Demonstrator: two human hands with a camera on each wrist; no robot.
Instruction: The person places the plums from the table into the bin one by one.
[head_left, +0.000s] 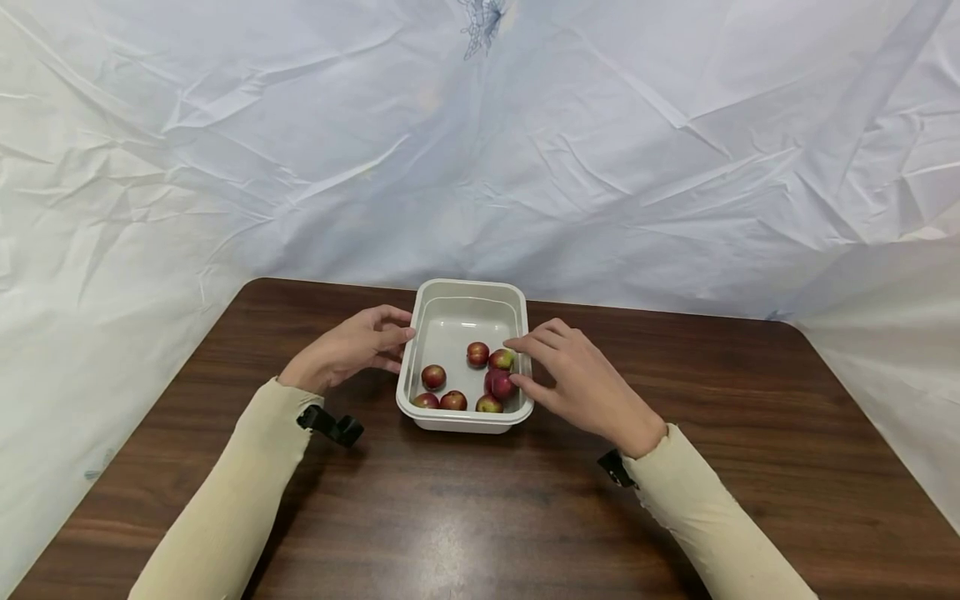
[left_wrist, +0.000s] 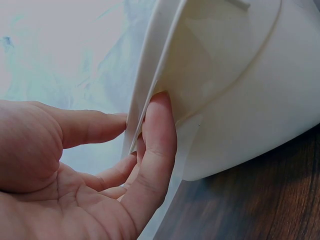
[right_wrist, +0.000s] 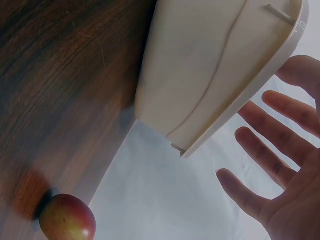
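An off-white plastic container [head_left: 459, 421] stands on the dark wooden table with several small red and yellow-green plums inside, mostly toward its near end; one plum [head_left: 433, 377] lies at the left. My left hand [head_left: 356, 346] pinches the container's left rim, thumb on top and a finger curled beneath the lip [left_wrist: 165, 55]. Over the right rim, my right hand [head_left: 581, 379] has its fingers spread, fingertips overlapping the plums at that side. Its loosely bent fingers hold nothing in the right wrist view, beside the rim [right_wrist: 240, 100].
Another plum [right_wrist: 67, 217] lies on the table outside the container in the right wrist view; my right arm hides it in the head view. The wooden table [head_left: 450, 508] reaches back to a wrinkled white sheet [head_left: 465, 183]. Black straps [head_left: 330, 423] sit at both wrists.
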